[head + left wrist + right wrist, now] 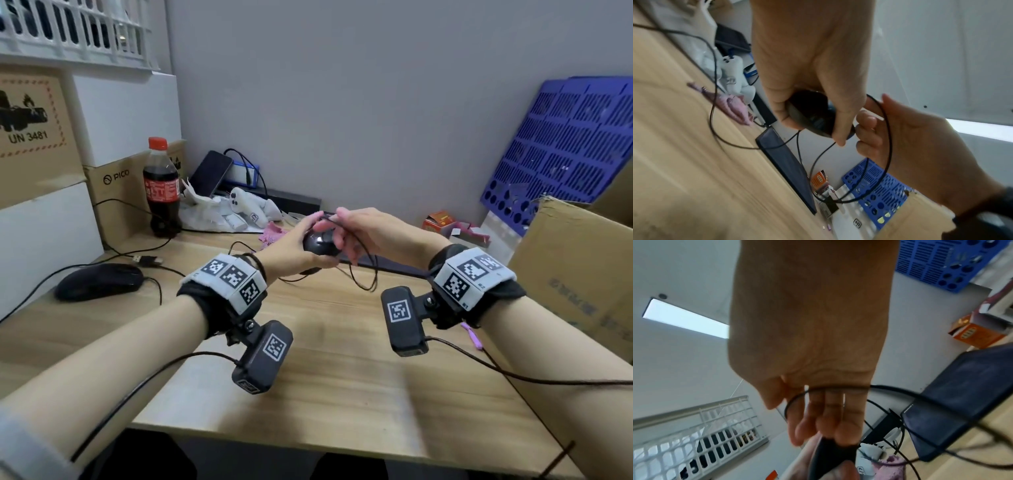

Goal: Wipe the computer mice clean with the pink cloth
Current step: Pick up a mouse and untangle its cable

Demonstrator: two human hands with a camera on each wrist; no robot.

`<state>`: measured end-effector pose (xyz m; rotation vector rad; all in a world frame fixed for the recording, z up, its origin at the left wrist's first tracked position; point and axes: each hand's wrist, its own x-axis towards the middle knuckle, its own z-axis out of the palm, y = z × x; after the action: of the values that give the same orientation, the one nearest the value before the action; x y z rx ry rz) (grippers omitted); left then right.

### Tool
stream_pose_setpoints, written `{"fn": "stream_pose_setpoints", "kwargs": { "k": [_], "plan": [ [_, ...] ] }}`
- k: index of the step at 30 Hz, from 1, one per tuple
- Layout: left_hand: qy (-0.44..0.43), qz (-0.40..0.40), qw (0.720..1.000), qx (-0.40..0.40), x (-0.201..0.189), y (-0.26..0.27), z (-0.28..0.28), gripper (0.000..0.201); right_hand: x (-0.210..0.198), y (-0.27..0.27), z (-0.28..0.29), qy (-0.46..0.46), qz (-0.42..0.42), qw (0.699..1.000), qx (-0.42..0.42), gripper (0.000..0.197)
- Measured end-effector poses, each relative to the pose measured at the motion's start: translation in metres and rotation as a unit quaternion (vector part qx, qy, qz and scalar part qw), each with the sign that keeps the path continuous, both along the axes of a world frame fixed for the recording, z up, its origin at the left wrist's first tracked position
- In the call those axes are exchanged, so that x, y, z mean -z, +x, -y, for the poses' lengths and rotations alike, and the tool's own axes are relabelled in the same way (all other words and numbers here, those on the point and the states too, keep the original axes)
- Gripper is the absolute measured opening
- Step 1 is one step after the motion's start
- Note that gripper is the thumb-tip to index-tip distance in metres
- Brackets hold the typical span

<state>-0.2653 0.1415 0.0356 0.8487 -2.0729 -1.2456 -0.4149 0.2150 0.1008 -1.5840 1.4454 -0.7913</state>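
Observation:
My left hand (299, 241) grips a black wired mouse (320, 244) and holds it above the wooden table (325, 363). My right hand (347, 233) touches the mouse's far side with its fingertips, and the mouse cable (369, 274) runs across its fingers and hangs in a loop. In the left wrist view the mouse (812, 116) sits between thumb and fingers. A second black mouse (99, 281) lies on the table at the left. The pink cloth (271, 234) lies crumpled on the table just behind my left hand, untouched; it also shows as the cloth (734, 107).
A cola bottle (161, 186), white controllers (251, 209) and a phone (210, 173) crowd the back left, with stacked boxes (120, 181) beside them. A large cardboard box (579, 267) and a blue crate (561, 144) stand right. A dark flat device (786, 167) lies under the hands.

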Motion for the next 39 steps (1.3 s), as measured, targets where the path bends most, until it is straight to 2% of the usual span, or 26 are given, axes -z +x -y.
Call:
{"fn": "stream_pose_setpoints", "kwargs": {
  "k": [2,5,10,12,15,18,21,23,26,29,32,34,35,37,38,39],
  "plan": [
    [0.002,-0.042,0.999,0.011,0.001,0.002,-0.005,0.093,-0.001,-0.002,-0.004,0.049,0.010,0.998,-0.035,0.046],
    [-0.046,-0.073,0.996,0.032,0.001,0.001,-0.008,0.099,-0.003,-0.004,-0.008,0.066,-0.032,0.995,-0.061,0.032],
    [-0.081,-0.086,0.992,0.038,0.001,-0.002,-0.011,0.073,-0.006,-0.016,-0.011,0.014,-0.004,0.999,0.029,0.024],
    [-0.083,-0.094,0.992,0.032,0.004,-0.002,-0.010,0.068,-0.006,-0.025,-0.010,-0.028,0.002,0.998,0.063,0.022],
    [-0.060,-0.104,0.991,0.065,0.007,0.001,-0.007,0.071,-0.002,-0.036,-0.007,-0.110,-0.052,0.983,0.138,0.015],
    [-0.048,-0.091,0.989,0.108,0.007,0.005,-0.009,0.079,0.004,-0.043,-0.003,-0.137,-0.062,0.976,0.159,0.025],
    [-0.058,-0.084,0.986,0.128,0.005,0.004,-0.014,0.069,0.007,-0.043,0.002,-0.116,-0.087,0.976,0.163,0.030],
    [-0.026,-0.094,0.988,0.118,0.004,0.003,-0.015,0.061,0.010,-0.042,0.003,-0.079,-0.088,0.981,0.154,0.035],
    [-0.016,-0.092,0.992,0.084,0.004,0.001,-0.013,0.055,0.013,-0.042,0.003,-0.034,-0.031,0.990,0.130,0.049],
    [-0.052,-0.088,0.993,0.052,0.002,0.001,-0.012,0.053,0.011,-0.041,-0.002,-0.025,-0.007,0.993,0.113,0.041],
    [-0.040,-0.045,0.995,0.085,0.009,0.007,-0.002,0.058,0.006,-0.038,-0.004,-0.073,-0.018,0.993,0.096,0.039],
    [-0.022,0.036,0.993,0.115,0.014,0.017,0.009,0.062,-0.001,-0.035,-0.002,-0.105,-0.011,0.990,0.094,0.040],
    [-0.034,0.104,0.988,0.113,0.017,0.023,0.015,0.060,-0.004,-0.034,-0.001,-0.115,-0.014,0.989,0.095,0.040],
    [-0.093,0.205,0.971,0.080,0.020,0.033,0.027,0.051,-0.012,-0.034,0.001,-0.128,-0.029,0.987,0.096,0.040],
    [-0.117,0.206,0.971,0.042,0.018,0.037,0.030,0.047,-0.015,-0.034,0.002,-0.131,-0.036,0.986,0.094,0.040],
    [-0.123,0.172,0.977,0.001,0.014,0.039,0.030,0.042,-0.018,-0.035,0.004,-0.133,-0.038,0.986,0.093,0.040]
  ]
}}
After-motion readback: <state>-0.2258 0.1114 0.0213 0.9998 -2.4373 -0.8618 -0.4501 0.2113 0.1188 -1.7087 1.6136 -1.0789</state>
